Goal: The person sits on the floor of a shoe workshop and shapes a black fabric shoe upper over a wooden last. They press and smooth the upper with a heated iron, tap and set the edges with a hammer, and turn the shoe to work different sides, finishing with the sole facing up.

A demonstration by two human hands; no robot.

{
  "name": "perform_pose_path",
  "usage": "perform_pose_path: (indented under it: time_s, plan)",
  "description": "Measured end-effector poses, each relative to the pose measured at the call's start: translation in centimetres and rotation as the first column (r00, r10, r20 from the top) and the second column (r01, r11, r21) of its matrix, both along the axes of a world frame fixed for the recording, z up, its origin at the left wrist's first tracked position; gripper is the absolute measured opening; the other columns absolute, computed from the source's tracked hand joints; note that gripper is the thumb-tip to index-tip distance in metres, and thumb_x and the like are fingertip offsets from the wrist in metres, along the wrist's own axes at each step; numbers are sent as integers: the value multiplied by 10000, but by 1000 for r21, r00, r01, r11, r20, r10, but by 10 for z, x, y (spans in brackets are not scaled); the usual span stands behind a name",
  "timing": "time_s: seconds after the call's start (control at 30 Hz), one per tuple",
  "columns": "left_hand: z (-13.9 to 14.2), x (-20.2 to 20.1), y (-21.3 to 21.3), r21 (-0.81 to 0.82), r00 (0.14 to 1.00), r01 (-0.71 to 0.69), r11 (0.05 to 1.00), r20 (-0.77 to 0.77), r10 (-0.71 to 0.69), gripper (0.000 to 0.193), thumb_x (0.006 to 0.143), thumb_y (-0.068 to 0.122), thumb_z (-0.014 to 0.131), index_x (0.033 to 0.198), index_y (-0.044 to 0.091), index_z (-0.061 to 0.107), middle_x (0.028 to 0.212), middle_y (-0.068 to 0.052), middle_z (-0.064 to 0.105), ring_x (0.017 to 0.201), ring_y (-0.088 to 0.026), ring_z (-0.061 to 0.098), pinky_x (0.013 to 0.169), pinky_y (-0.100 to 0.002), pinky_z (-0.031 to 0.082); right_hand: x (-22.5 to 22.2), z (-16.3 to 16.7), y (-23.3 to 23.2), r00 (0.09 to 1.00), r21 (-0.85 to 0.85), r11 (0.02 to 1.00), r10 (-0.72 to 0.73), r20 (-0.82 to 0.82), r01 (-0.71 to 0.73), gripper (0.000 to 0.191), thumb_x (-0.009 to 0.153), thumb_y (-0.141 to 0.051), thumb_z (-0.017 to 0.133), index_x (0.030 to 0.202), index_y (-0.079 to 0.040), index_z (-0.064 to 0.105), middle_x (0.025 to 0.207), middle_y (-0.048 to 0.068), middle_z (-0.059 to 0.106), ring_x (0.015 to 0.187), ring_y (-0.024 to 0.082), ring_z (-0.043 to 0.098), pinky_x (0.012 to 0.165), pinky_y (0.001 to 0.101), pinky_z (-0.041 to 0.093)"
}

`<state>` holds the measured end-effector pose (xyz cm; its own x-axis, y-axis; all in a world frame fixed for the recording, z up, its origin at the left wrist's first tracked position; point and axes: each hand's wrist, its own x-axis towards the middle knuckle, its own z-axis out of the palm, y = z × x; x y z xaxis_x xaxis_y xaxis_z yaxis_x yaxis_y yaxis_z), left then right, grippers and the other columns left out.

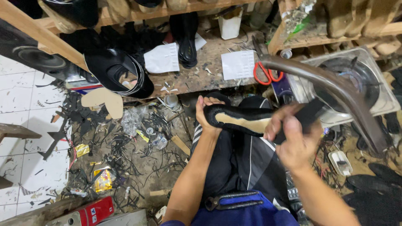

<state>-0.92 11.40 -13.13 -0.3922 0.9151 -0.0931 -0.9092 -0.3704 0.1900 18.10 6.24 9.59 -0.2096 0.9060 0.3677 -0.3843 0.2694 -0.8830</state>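
I see the left hand (206,112) wrapped around one end of the black shoe (243,119), sole side up, pale insole showing, held over the lap. The right hand (293,138) is closed on the shoe's other end, beside the curved metal stand (335,88). Red-handled scissors (267,74) lie on the bench beyond both hands, pliers (232,200) nearer on the lap.

The shoe (240,119) between the left hand (206,112) and the right hand (293,140) is black with a tan sole. Below the hands, the trousers (245,163) are black with thin white stripes. Above the right hand lie red-handled scissors (266,74) and a white paper (238,65). Far below the left hand sits a red box (94,211). Left of it, the floor tiles (25,109) are white, strewn with black scraps.
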Motion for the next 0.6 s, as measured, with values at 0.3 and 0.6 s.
perform_pose_path:
  time_s: [0.3, 0.6]
  plan:
    - [-1, 7, 3, 39, 999, 16, 999, 39, -17, 482, 1053, 373, 469, 674, 84, 548, 680, -96, 598, 711, -260, 585, 771, -428, 488, 4, -87, -53, 800, -85, 992, -22, 600, 91, 142, 935, -174, 707, 1017, -64, 669, 613, 21, 582, 516, 146, 538, 490, 284, 439]
    - [4, 4, 0, -92, 1000, -10, 996, -8, 10, 448, 1019, 390, 489, 674, 106, 527, 678, -100, 583, 691, -271, 573, 752, -423, 497, 9, -97, -41, 700, 7, 999, -38, 713, 48, 229, 890, -187, 740, 1013, -16, 650, 663, 54, 604, 551, 160, 542, 560, 296, 475]
